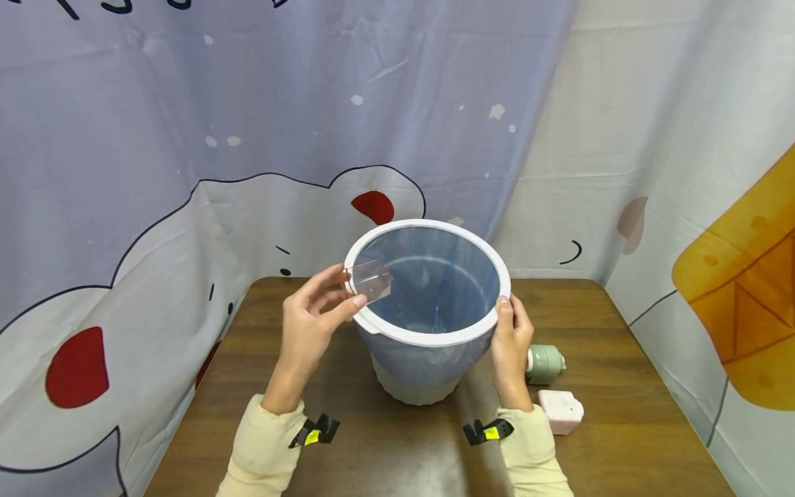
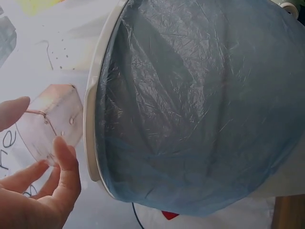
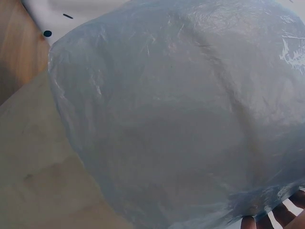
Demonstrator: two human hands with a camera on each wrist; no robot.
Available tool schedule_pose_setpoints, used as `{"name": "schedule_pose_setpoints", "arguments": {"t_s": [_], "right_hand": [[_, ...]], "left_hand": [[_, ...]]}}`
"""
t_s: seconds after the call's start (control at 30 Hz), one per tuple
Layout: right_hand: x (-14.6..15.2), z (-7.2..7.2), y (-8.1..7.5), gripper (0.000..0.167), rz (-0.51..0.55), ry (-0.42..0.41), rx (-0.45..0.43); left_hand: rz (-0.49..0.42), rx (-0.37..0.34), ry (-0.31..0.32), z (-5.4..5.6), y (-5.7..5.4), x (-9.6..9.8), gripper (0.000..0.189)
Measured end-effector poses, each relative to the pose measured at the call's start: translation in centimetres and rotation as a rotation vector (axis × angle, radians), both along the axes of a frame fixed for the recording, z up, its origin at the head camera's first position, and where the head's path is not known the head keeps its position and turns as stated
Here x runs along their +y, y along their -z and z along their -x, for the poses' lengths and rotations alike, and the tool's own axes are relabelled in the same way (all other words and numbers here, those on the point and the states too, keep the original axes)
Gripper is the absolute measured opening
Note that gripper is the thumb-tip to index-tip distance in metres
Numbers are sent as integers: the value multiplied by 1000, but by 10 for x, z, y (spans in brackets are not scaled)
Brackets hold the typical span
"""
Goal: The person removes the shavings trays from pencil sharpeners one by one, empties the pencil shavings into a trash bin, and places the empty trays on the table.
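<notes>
My left hand (image 1: 310, 314) pinches a small clear plastic box (image 1: 375, 278) between thumb and fingers, beside the left rim of a trash bin. In the left wrist view the transparent box (image 2: 66, 114) shows small holes or bumps on one face. The bin has a white rim (image 1: 428, 339) and a blue plastic liner (image 1: 428, 276) that folds down over its outside. At the bin's right side my right hand (image 1: 512, 338) grips the rim, thumb on top. Liner fills most of the right wrist view, with only that hand's fingertips (image 3: 281, 217) at the lower corner.
The bin stands on a brown wooden table (image 1: 298, 442). To its right lie a green cylindrical thing (image 1: 545, 364) and a small pink box-shaped thing (image 1: 561, 412). A printed cloth (image 1: 298, 131) hangs behind and around the table.
</notes>
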State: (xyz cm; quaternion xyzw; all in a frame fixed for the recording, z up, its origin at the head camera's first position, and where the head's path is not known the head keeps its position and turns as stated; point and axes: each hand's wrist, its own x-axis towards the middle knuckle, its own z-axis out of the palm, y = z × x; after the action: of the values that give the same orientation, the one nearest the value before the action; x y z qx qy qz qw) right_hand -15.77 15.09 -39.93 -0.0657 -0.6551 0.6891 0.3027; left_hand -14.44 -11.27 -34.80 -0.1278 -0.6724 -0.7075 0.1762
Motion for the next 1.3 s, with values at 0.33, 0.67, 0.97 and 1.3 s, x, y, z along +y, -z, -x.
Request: {"name": "schedule_pose_setpoints", "arguments": {"t_s": [0.33,0.67,0.97,1.3], "right_hand": [[0,-1,1,37,-6,2,5],[0,-1,1,38,4,-9,-8],[1,0,2,38,2,-8,-5],[2,1,3,38,-2,-6,-8]], "left_hand": [[-28,75,42,-1,2,-3,51],[-8,114,59,-1,6,-14,53],[-26,106,64,-5,7,-19,55],[-31,91,96,-8,9,-26,56]]}}
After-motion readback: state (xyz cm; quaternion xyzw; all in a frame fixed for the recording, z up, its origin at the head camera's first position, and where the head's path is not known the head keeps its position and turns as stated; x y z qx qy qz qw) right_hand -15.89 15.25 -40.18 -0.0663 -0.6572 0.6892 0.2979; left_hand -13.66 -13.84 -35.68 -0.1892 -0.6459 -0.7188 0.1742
